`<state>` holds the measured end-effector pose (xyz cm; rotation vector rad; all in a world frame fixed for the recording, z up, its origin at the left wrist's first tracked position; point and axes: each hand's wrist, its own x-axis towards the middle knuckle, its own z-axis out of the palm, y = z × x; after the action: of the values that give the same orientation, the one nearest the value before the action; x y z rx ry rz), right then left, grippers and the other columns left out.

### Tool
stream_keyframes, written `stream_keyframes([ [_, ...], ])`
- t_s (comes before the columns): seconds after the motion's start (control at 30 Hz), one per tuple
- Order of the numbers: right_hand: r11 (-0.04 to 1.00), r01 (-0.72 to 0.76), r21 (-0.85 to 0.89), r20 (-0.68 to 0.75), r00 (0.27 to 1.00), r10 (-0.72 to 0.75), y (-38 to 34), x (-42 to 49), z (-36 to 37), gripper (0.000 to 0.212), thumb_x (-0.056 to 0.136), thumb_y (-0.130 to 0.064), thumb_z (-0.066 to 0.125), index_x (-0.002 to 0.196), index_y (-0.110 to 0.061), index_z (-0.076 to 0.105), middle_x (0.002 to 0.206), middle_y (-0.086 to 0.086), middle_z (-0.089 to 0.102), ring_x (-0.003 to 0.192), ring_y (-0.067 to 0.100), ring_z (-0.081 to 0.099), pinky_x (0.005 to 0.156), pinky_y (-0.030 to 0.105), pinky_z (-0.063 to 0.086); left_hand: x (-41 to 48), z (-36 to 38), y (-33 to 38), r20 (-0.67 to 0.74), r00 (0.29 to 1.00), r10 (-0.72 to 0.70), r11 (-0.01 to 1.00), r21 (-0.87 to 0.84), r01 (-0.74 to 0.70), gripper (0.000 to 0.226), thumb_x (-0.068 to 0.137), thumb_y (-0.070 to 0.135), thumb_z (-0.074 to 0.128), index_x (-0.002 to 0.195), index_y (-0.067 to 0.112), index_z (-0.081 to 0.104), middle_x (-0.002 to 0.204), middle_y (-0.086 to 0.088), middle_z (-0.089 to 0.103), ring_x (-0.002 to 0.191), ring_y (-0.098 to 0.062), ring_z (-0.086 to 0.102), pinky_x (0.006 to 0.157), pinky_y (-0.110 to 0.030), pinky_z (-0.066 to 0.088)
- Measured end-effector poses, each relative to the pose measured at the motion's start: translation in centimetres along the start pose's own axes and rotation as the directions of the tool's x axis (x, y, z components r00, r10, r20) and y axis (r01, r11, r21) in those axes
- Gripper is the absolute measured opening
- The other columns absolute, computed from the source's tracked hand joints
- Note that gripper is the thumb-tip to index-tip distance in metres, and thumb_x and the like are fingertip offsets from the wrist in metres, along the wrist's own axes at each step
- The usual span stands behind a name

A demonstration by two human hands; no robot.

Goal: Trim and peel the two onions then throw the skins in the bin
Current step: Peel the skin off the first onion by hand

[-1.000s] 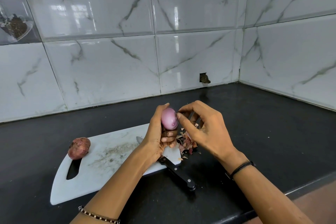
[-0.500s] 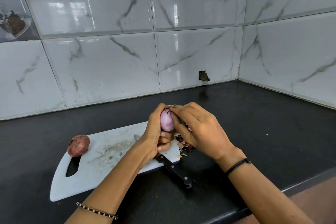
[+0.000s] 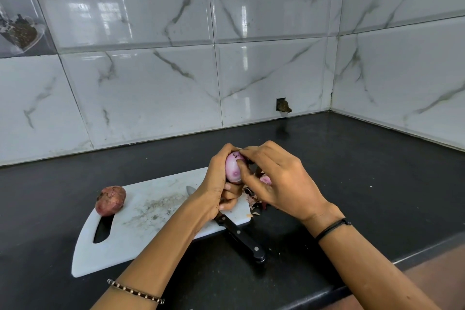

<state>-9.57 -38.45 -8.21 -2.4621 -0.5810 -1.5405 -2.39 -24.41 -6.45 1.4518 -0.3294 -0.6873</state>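
Onion, the mostly bare pink one, is held up above the right end of the cutting board. My left grip is wrapped round it, fingers curled about its back and underside. My right grip is closed on it too, with fingertips at the top end and the thumb pressed on the glossy side. It seems to be picking at the dark flecks of skin left there.

I judge this one light and firm, but slick now that the flesh is exposed. The safe hold is round the belly, as the left grip has it, which leaves the ends free to work. What remains of the skin looks papery and brittle, so I expect it to come off in scraps rather than one sheet.

The second onion lies unpeeled at the board's left end, beside the handle slot. Its dry coat should give better purchase, though it is round enough to roll.

The knife lies under my left wrist, blade on the board and handle out over the counter. The skins are heaped by the board's right edge. They look light enough to scatter, so I would scoop them up. I see no bin.
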Motion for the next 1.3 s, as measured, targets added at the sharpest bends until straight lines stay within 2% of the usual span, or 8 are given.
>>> stream_keyframes([
  [0.27,0.992,-0.088,0.09,-0.016,0.996,0.09,0.2,-0.1,0.3,0.02,0.096,-0.008,0.067,0.115,-0.001,0.07,0.103,0.004,0.072,0.091,0.019,0.064,0.082,0.033,0.055,-0.1,0.0,-0.1,-0.013,1.0,0.013,0.999,0.041,-0.012,0.068,0.094,0.067,0.036,0.048,0.017,0.045,0.042,0.002,0.027,0.03,-0.009,0.019,0.034,-0.015,0.015],
  [0.43,0.977,-0.133,0.166,-0.025,0.99,0.139,-0.5,0.1,-0.2,0.022,0.1,-0.02,0.06,0.111,-0.005,0.071,0.104,0.001,0.071,0.092,0.017,0.067,0.081,0.034,0.055,-0.1,0.0,0.2,-0.036,0.997,0.073,0.997,-0.012,-0.074,0.065,0.095,0.058,0.042,0.045,0.017,0.048,0.042,0.001,0.029,0.03,-0.009,0.022,0.032,-0.015,0.017],
  [0.57,0.979,-0.122,0.162,-0.007,0.992,0.125,-0.6,0.0,-0.3,0.024,0.096,-0.024,0.066,0.112,-0.007,0.071,0.11,-0.001,0.071,0.1,0.014,0.066,0.084,0.034,0.055,0.2,-0.2,0.1,-0.067,0.993,0.1,0.994,-0.044,-0.103,0.056,0.095,0.057,0.043,0.058,0.016,0.048,0.044,0.002,0.03,0.033,-0.008,0.024,0.034,-0.016,0.017],
  [0.77,0.992,-0.098,0.075,-0.036,0.994,0.101,-0.4,-0.1,0.1,0.019,0.097,-0.027,0.066,0.103,-0.011,0.074,0.103,-0.004,0.07,0.096,0.014,0.065,0.068,0.036,0.056,-0.1,0.2,0.6,-0.208,0.962,0.177,0.984,0.069,-0.167,0.057,0.098,0.051,0.042,0.053,0.015,0.043,0.041,0.002,0.034,0.036,-0.009,0.025,0.037,-0.02,0.018],
  [0.87,0.987,-0.131,0.088,-0.015,0.991,0.133,-0.5,0.0,0.1,0.017,0.097,-0.028,0.063,0.097,-0.012,0.071,0.095,-0.006,0.066,0.088,0.013,0.061,0.062,0.039,0.054,0.1,0.2,0.6,-0.255,0.942,0.217,0.971,0.156,-0.182,0.054,0.096,0.05,0.045,0.06,0.012,0.047,0.042,0.001,0.035,0.037,-0.011,0.025,0.04,-0.02,0.018],
  [1.0,0.977,-0.191,0.092,0.029,0.982,0.189,-0.5,0.1,0.3,0.019,0.093,-0.03,0.06,0.092,-0.012,0.063,0.09,-0.005,0.059,0.081,0.012,0.053,0.062,0.036,0.05,0.3,0.2,0.6,-0.226,0.949,0.218,0.963,0.207,-0.172,0.044,0.096,0.05,0.045,0.083,0.009,0.056,0.043,0.001,0.034,0.036,-0.012,0.026,0.04,-0.019,0.019],
  [1.13,0.946,-0.306,0.107,0.044,0.952,0.303,-0.4,0.2,0.6,0.018,0.089,-0.031,0.058,0.092,-0.013,0.058,0.091,-0.007,0.052,0.076,0.007,0.047,0.064,0.022,0.043,-0.2,0.3,0.7,-0.172,0.97,0.174,0.966,0.22,-0.134,0.05,0.095,0.052,0.045,0.068,0.01,0.049,0.041,0.002,0.034,0.035,-0.009,0.023,0.038,-0.018,0.016],
  [1.3,0.893,-0.425,0.147,0.031,0.905,0.425,0.4,0.0,-0.2,0.014,0.089,-0.032,0.059,0.095,-0.02,0.056,0.092,-0.011,0.052,0.076,0.01,0.053,0.065,0.03,0.05,-0.6,0.6,0.3,-0.133,0.977,0.167,0.957,0.261,-0.128,0.052,0.098,0.051,0.043,0.064,0.011,0.047,0.039,0.003,0.036,0.033,-0.009,0.024,0.036,-0.018,0.018],
])
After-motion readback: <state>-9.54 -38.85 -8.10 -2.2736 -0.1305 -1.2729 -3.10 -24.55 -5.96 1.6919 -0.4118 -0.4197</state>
